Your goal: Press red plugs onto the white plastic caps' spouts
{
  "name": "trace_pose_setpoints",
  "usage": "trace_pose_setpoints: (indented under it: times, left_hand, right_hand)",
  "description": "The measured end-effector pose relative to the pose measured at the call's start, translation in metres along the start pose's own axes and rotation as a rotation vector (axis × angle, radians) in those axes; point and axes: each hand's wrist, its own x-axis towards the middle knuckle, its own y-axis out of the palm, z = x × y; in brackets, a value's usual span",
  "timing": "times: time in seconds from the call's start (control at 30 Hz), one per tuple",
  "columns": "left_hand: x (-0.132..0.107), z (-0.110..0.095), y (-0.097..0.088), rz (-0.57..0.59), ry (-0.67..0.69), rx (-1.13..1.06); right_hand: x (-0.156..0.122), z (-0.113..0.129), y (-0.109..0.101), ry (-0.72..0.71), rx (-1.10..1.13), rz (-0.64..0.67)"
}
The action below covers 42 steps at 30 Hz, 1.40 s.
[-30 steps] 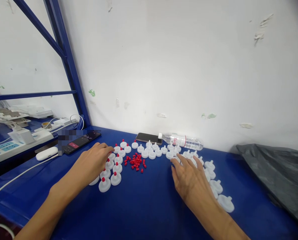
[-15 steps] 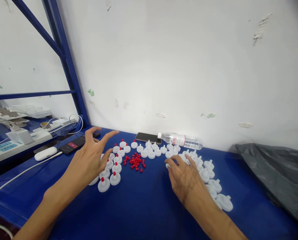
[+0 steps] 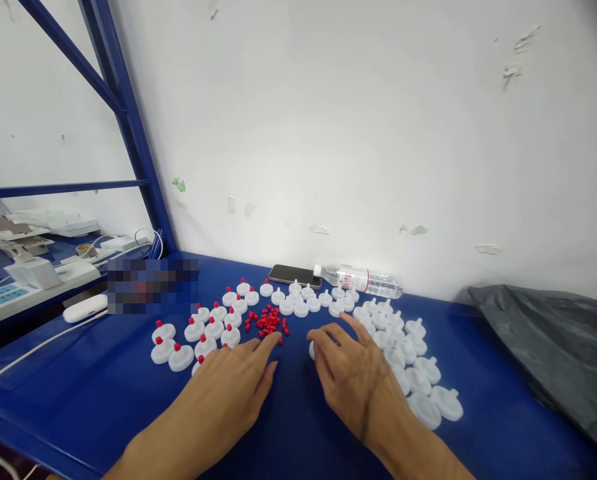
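Note:
My left hand [image 3: 231, 387] is low over the table with its thumb and index finger apart. Its index fingertip is at the near edge of a pile of small red caps [image 3: 269, 321]; whether it touches one I cannot tell. In my right hand [image 3: 355, 373], bent fingers grip a round white spouted lid [image 3: 312, 351], mostly hidden behind them. Beside that hand lie many bare white spouted lids [image 3: 418, 380], some overlapping. To the left stand several white lids with red caps [image 3: 181, 357] on their spouts, a few partly covered by my left hand.
A dark phone [image 3: 295, 275] and a clear plastic bottle [image 3: 363, 280] lie along the wall. A grey plastic bag [image 3: 548, 347] covers the right side of the blue table [image 3: 103, 393]. At left are a white device [image 3: 85, 307], a cable and a power strip [image 3: 13, 293].
My left hand has come down and right from above the capped lids to the edge of the red pile. My right hand has drawn left and nearer, bringing a white spouted lid away from the others.

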Motion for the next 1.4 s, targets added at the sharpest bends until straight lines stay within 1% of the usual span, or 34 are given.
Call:
trace_pose_setpoints:
  times: [0.07, 0.13, 0.17, 0.23, 0.37, 0.47, 0.53, 0.63, 0.7, 0.9, 1.0, 1.23, 1.3, 1.4]
  left_hand:
    - [0.003, -0.002, 0.006, 0.087, -0.022, 0.053]
    - [0.006, -0.004, 0.007, 0.178, -0.049, 0.1]
    - [0.007, -0.004, 0.007, 0.211, -0.058, 0.117]
    - [0.008, -0.004, 0.006, 0.242, -0.056, 0.133]
    - [0.008, -0.003, 0.006, 0.23, -0.015, 0.095]
    - [0.009, -0.005, 0.005, 0.256, -0.021, 0.099]
    - [0.011, -0.006, 0.004, 0.273, -0.028, 0.131]
    - [0.014, -0.005, 0.004, 0.283, -0.025, 0.16]
    - [0.015, -0.002, 0.005, 0.283, -0.018, 0.153]
    - [0.016, 0.0, 0.003, 0.285, 0.003, 0.122]
    - [0.018, -0.002, 0.0, 0.292, -0.002, 0.115]
    - [0.017, -0.004, -0.005, 0.291, -0.024, 0.099]
    - [0.015, -0.004, -0.006, 0.271, -0.041, 0.082]
    - [0.01, -0.002, -0.009, 0.193, -0.043, 0.046]
  right_hand:
    - [0.001, 0.004, -0.001, -0.014, 0.014, -0.038]
    - [0.001, 0.005, -0.001, -0.017, 0.015, -0.057]
    - [0.001, 0.004, -0.001, -0.013, 0.014, -0.066]
    - [0.001, 0.003, 0.0, -0.006, 0.012, -0.077]
    - [0.001, 0.0, 0.001, 0.017, 0.002, -0.062]
    - [0.002, 0.001, -0.001, 0.051, -0.032, -0.068]
    - [0.002, 0.002, -0.003, 0.107, -0.042, -0.079]
    - [0.001, 0.004, -0.006, 0.251, -0.031, -0.078]
    - [-0.001, 0.004, -0.005, 0.308, -0.037, -0.076]
    - [-0.006, 0.001, 0.003, 0.317, -0.104, -0.039]
    - [-0.006, 0.001, 0.006, 0.355, -0.123, -0.027]
    - [-0.007, -0.001, 0.01, 0.379, -0.148, -0.004]
    - [-0.008, -0.002, 0.011, 0.369, -0.131, -0.022]
    - [-0.009, -0.005, 0.013, 0.342, -0.11, -0.046]
